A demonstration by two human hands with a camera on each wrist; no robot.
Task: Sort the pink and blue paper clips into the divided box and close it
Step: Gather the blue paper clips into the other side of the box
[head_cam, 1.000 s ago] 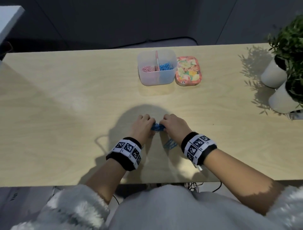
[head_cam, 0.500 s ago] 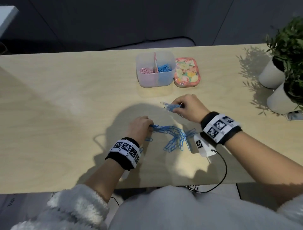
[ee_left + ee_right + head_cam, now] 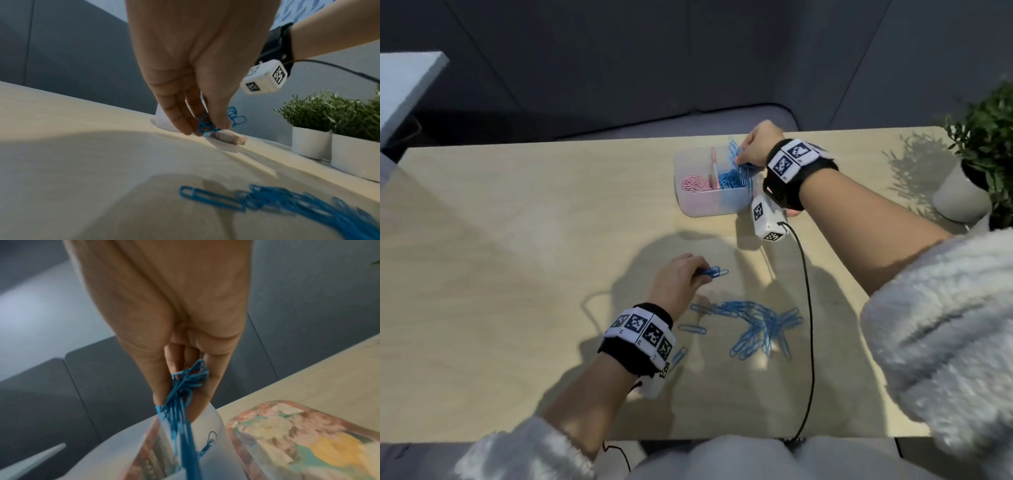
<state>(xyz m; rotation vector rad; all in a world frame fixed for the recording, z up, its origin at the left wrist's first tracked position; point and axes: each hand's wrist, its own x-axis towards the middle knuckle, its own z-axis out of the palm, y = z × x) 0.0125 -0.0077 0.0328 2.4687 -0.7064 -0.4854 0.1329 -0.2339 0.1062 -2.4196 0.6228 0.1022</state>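
Note:
The translucent divided box [image 3: 711, 206] stands open at the back of the table, with pink clips [image 3: 692, 183] in its left compartment and blue clips [image 3: 730, 179] in its right one. My right hand [image 3: 739, 159] pinches a bunch of blue clips [image 3: 182, 408] over the right compartment, their ends hanging past the box wall [image 3: 209, 426]. Nearer me, my left hand [image 3: 700, 273] pinches a few blue clips [image 3: 715, 272] just above the table; the left wrist view shows those pinched clips [image 3: 205, 126]. A loose pile of blue clips [image 3: 758, 325] lies to its right.
The flowered lid [image 3: 308, 444] lies flat just right of the box, hidden under my right wrist in the head view. Two white plant pots [image 3: 962, 193] stand at the far right edge. A black cable [image 3: 808, 308] runs from my right wrist across the table.
My right hand carried a bunch of blue clips from the middle of the table up to the box's right compartment. My left hand has lifted a few clips from the pile.

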